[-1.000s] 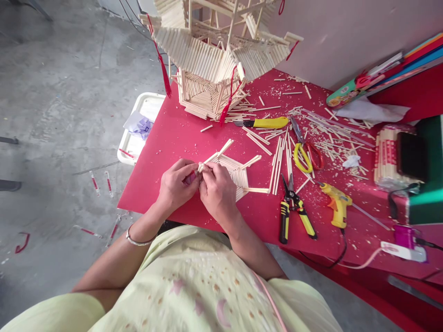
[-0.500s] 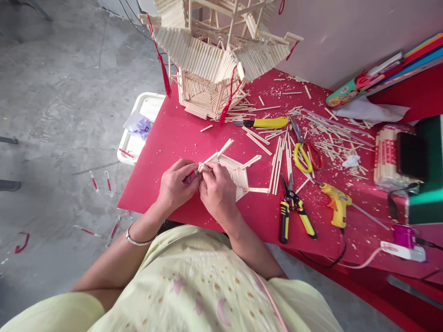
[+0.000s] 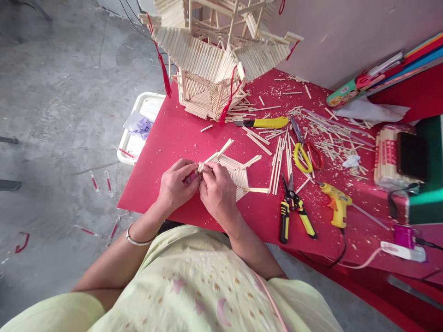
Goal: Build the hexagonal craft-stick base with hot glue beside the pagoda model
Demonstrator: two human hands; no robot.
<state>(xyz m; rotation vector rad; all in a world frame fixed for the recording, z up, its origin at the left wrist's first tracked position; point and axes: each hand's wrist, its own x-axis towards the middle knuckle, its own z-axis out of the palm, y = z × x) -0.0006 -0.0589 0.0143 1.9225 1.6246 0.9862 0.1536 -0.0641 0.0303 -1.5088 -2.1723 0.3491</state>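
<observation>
Over the near edge of the red tabletop, my left hand [image 3: 178, 184] and my right hand [image 3: 218, 189] meet, fingers closed in a pinch. Both grip the end of a pale wooden stick [image 3: 200, 167] that belongs to a flat polygonal stick frame [image 3: 239, 176]. That frame has concentric rows of sticks and several double-stick arms jutting outward; my right hand covers its near left part. What lies inside my fingertips is mostly hidden. Loose wooden sticks [image 3: 276, 166] lie to the right of the frame.
A stick-built pagoda model [image 3: 207, 55] with red tassels stands behind. To the right are a yellow utility knife [image 3: 270, 122], scissors [image 3: 303, 154], cutting pliers [image 3: 292, 210], a yellow glue gun [image 3: 337, 205] with cord, a power strip [image 3: 403, 251] and bundled sticks [image 3: 386, 157]. A white tray [image 3: 143, 102] sits left.
</observation>
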